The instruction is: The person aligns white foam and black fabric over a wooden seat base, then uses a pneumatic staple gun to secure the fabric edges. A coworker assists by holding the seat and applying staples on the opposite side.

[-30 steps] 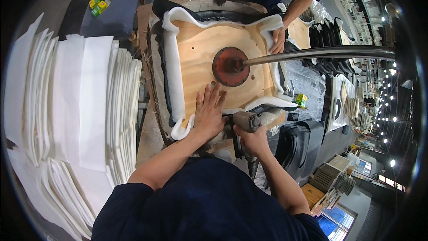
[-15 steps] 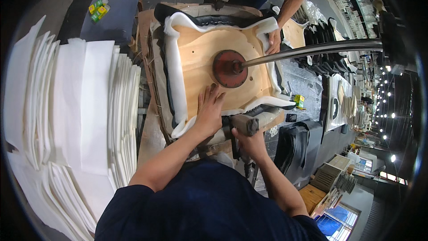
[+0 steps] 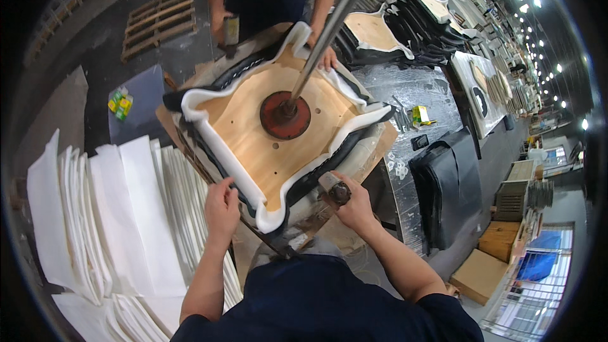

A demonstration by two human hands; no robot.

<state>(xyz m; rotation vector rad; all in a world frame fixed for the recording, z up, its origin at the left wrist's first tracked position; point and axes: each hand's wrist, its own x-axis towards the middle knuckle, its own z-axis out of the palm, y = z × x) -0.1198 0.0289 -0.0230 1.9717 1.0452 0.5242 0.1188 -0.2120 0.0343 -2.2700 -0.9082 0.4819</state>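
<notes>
In front of me lies a wooden seat panel (image 3: 244, 130), edged with white padding (image 3: 225, 163) and black cover material (image 3: 316, 175). A round red press plate (image 3: 272, 128) on a metal rod bears down on its middle. My left hand (image 3: 221, 209) is beside the panel's near-left edge, fingers loosely bent and apart, with nothing seen in them. Held in my right hand (image 3: 356, 206) is a staple gun (image 3: 329, 183), just off the near-right edge. Across from me, a co-worker holds another staple gun (image 3: 231, 30) and rests a hand (image 3: 327, 58) on the far padding.
White foam sheets (image 3: 136, 190) stand stacked at my left. On the right, a plastic-covered table (image 3: 411, 98) bears a yellow-green box (image 3: 419, 115) and black sheets (image 3: 446, 183). More padded seat panels (image 3: 373, 30) lie at the far right. A wooden pallet (image 3: 158, 22) is on the floor.
The panel has turned, one corner now pointing toward me. My left hand has left the wood and moved to the near-left edge. The view has shifted too.
</notes>
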